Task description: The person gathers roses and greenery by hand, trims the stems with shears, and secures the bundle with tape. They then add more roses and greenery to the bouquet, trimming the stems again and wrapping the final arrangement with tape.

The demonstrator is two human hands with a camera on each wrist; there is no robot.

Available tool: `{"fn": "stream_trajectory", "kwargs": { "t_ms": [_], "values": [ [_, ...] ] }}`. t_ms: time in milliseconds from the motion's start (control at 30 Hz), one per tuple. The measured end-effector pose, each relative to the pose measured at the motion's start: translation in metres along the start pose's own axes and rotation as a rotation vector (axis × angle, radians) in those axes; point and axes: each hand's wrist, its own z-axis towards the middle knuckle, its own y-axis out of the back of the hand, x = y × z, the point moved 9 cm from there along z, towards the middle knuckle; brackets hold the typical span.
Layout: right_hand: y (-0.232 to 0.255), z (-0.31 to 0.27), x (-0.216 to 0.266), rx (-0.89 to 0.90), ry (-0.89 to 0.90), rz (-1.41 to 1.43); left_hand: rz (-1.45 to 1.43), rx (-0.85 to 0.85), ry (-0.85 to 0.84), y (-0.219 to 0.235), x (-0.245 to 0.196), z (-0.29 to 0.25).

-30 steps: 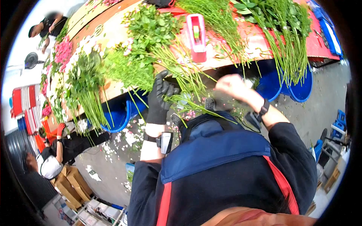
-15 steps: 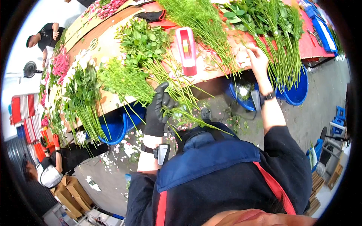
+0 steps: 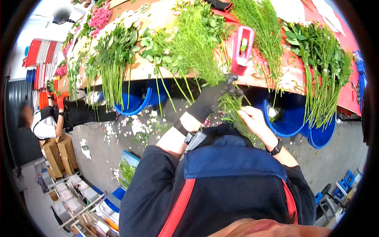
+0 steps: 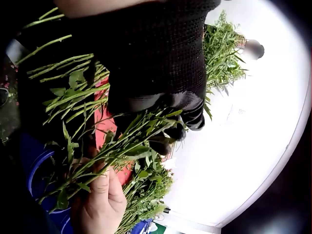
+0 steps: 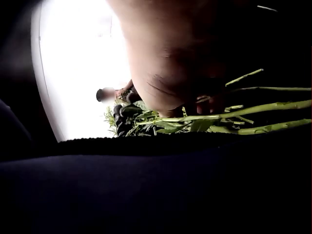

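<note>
My left hand (image 3: 215,96), in a black glove, grips a small bunch of leafy green stems (image 4: 122,148) in front of the table edge. The stem ends point down toward my body. My bare right hand (image 3: 254,118) is at the lower part of the same bunch, its thumb and fingers pinching in among the stems and leaves. In the left wrist view the right hand (image 4: 102,202) shows below the glove, with stems crossing over its fingertips. The right wrist view is mostly dark; stems (image 5: 263,112) run out beside the palm there.
A pink tape dispenser (image 3: 241,51) stands near the table edge. Heaps of greenery (image 3: 199,47) and long-stemmed bunches (image 3: 321,71) overhang the table. Blue buckets (image 3: 288,122) stand below. Petals and leaves (image 3: 138,126) litter the floor. Another person (image 3: 47,118) works at far left.
My right hand reached out to the table edge at right, then came back to the stems. My left hand has moved right with its bunch, and the head view has turned.
</note>
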Motion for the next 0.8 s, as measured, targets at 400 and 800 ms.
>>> {"fn": "stream_trajectory", "kwargs": {
  "t_ms": [400, 800],
  "values": [
    [-0.050, 0.003, 0.016, 0.066, -0.041, 0.066, 0.025, -0.198, -0.254, 0.066, -0.074, -0.054],
    [-0.085, 0.024, 0.035, -0.023, -0.084, 0.015, 0.132, -0.222, -0.160, 0.065, -0.080, -0.098]
  ]
}}
